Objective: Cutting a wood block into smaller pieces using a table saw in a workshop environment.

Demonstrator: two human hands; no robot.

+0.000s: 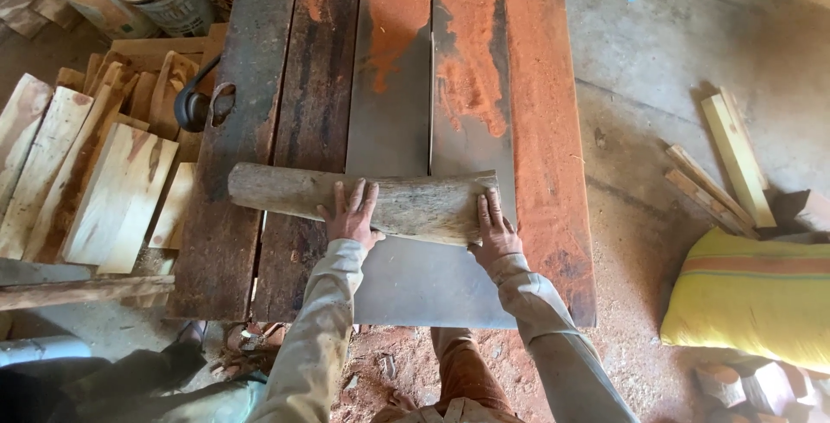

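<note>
Both palms, left hand (350,214) and right hand (494,231), press flat on round log (363,201); log may roll at blade slot (430,86), dragging fingers in.

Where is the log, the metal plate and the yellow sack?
log (285,194), head view, bare left part.
metal plate (389,120), head view, left of slot.
yellow sack (752,298), head view, middle.

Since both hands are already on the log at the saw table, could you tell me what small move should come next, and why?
Probably ease the log forward toward the slot. Left hand and right hand press it flat, crosswise on the metal plate, just short of the slot.
</note>
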